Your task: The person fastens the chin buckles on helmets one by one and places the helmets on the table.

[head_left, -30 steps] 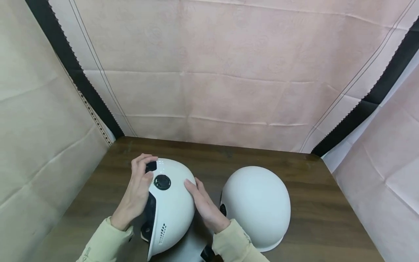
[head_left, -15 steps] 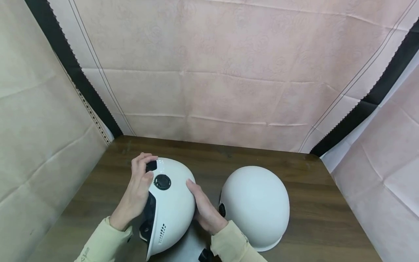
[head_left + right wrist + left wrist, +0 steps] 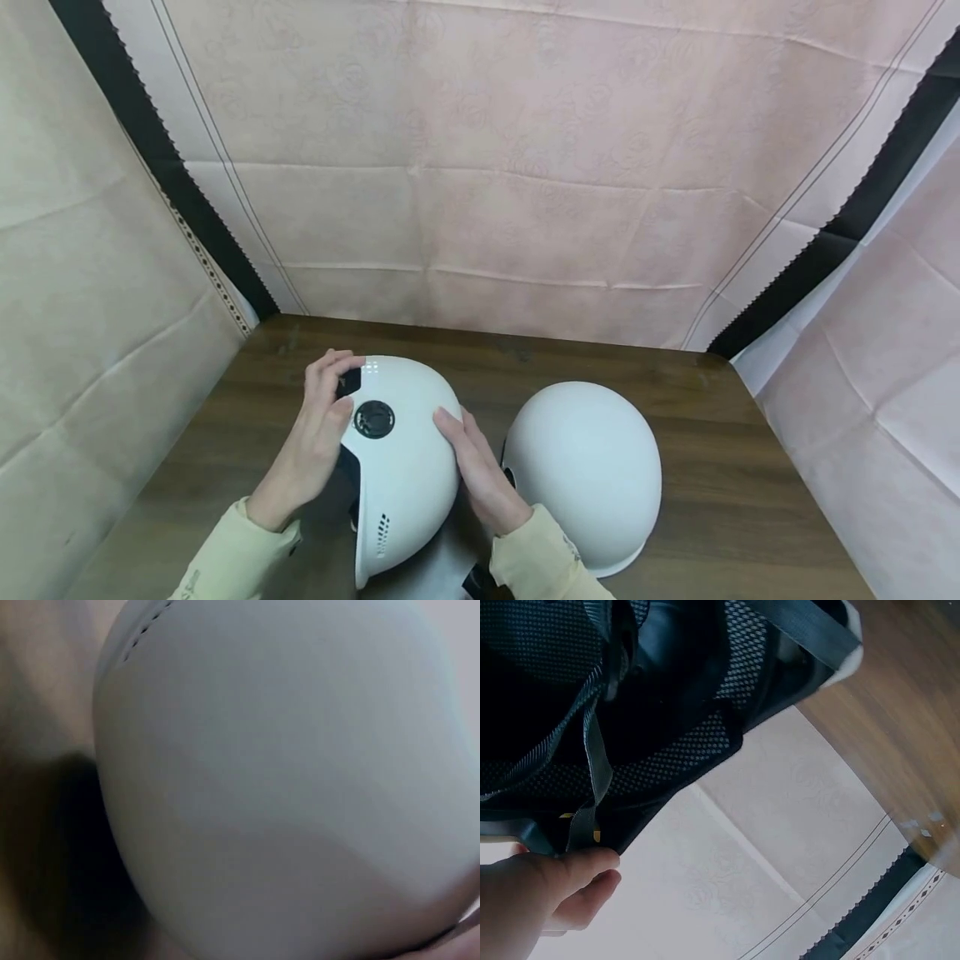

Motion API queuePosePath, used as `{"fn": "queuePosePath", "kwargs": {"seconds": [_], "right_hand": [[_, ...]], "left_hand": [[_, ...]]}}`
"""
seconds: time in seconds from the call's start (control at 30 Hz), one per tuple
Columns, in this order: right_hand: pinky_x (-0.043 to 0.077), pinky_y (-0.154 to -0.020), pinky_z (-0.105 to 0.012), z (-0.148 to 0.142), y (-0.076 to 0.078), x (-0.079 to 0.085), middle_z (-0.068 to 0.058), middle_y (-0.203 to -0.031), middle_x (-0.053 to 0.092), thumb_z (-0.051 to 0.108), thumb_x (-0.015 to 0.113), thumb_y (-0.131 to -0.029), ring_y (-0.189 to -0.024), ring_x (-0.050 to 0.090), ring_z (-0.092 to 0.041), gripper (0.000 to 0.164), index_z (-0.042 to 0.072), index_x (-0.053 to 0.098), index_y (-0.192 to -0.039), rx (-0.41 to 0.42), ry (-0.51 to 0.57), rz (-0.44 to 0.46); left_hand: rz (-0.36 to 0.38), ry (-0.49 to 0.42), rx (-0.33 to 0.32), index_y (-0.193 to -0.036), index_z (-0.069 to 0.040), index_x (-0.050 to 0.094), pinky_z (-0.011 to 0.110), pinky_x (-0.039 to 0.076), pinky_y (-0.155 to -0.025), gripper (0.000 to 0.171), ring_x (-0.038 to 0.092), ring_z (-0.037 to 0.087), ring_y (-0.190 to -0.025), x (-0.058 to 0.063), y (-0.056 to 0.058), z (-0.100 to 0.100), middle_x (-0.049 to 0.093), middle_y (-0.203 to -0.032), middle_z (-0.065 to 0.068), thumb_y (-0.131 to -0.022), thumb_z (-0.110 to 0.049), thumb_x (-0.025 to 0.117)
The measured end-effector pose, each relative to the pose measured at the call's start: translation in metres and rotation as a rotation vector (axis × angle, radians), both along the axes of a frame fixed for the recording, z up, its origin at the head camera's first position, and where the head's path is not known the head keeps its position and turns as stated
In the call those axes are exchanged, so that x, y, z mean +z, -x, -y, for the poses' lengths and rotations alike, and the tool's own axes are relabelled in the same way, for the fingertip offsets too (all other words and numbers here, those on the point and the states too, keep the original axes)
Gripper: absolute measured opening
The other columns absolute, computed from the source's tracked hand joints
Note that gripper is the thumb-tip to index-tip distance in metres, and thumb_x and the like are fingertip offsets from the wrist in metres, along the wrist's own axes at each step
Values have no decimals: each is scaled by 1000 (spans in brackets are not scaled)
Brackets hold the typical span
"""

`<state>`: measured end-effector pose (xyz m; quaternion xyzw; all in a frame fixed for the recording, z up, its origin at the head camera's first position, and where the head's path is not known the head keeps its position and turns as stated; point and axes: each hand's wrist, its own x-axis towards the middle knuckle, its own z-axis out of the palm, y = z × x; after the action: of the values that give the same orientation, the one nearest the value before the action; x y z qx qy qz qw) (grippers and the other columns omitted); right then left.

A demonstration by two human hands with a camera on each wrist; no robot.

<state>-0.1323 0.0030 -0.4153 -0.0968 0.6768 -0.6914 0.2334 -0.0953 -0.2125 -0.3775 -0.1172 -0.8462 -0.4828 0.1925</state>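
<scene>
A white helmet [image 3: 408, 467] with a round black vent on its side is tilted over the table, left of the middle in the head view. My left hand [image 3: 318, 425] pinches its rim by the dark opening. In the left wrist view the thumb and fingers of my left hand [image 3: 562, 889] hold that edge beside a dark strap [image 3: 596, 754] and the mesh lining [image 3: 679, 754]. My right hand [image 3: 483, 475] presses on the curved shell with fingers straight; some fingers are hidden. The smooth helmet shell [image 3: 285, 772] fills most of the right wrist view.
A second white helmet [image 3: 588, 475] sits dome up on the wooden table [image 3: 735, 492], close to my right hand and sleeve. Pale fabric walls [image 3: 510, 192] with black edging stand behind and at both sides. A small black object [image 3: 480, 579] shows by the right cuff.
The held helmet has turned a little, so less of its dark inside shows, and it has shifted slightly to the right. My right hand has slid with it; the second helmet stays put.
</scene>
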Motion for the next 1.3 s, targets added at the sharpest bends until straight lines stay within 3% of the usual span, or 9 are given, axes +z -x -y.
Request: {"fn": "queuePosePath", "kwargs": {"seconds": [0.23, 0.5, 0.8, 0.97, 1.2, 1.3], "right_hand": [[26, -108, -59, -3, 4, 7, -7, -154, 27, 61, 48, -94, -136, 31, -29, 82, 18, 16, -156, -58, -82, -125], [28, -107, -60, -1, 2, 11, -7, -155, 28, 59, 51, -93, -137, 32, -29, 82, 18, 16, -156, -68, -98, -159], [36, -99, -63, -1, -2, 20, -9, -151, 27, 62, 54, -90, -129, 38, -32, 83, 26, 17, -155, -97, -212, -222], [40, -95, -62, 1, -3, 24, -10, -148, 31, 63, 54, -90, -123, 43, -32, 83, 26, 18, -155, -103, -245, -238], [41, -93, -62, 3, -3, 25, -11, -147, 32, 64, 53, -89, -121, 45, -33, 84, 24, 19, -155, -107, -272, -263], [42, -92, -62, 3, -4, 25, -12, -146, 33, 64, 52, -90, -121, 46, -33, 84, 24, 19, -155, -102, -291, -285]], "left_hand": [[13, -8, -26, -146, -11, 32, 74, 18, -99, 45, 13, 34, -140, -2, -5, 6, 15, -152, 10, -103, -24, 38], [21, 45, -62, -145, -6, 32, 69, 20, -102, 44, 17, 38, -140, 4, -10, 15, 17, -152, 14, -103, -16, 43], [78, 113, -22, -142, -3, 34, 65, 28, -99, 45, 28, 37, -135, 13, -18, 20, 23, -151, 12, -103, -21, 47], [170, 163, 28, -143, -2, 30, 64, 31, -101, 63, 31, 38, -134, 22, -20, 18, 21, -152, 13, -98, -36, 57], [276, 219, 80, -142, -8, 28, 66, 30, -101, 81, 11, 37, -146, 33, -20, 16, 18, -156, 16, -86, -51, 68], [291, 253, 89, -151, -14, 19, 70, 29, -98, 93, 13, 42, -144, 35, -21, 15, 17, -157, 18, -84, -55, 69]]}}
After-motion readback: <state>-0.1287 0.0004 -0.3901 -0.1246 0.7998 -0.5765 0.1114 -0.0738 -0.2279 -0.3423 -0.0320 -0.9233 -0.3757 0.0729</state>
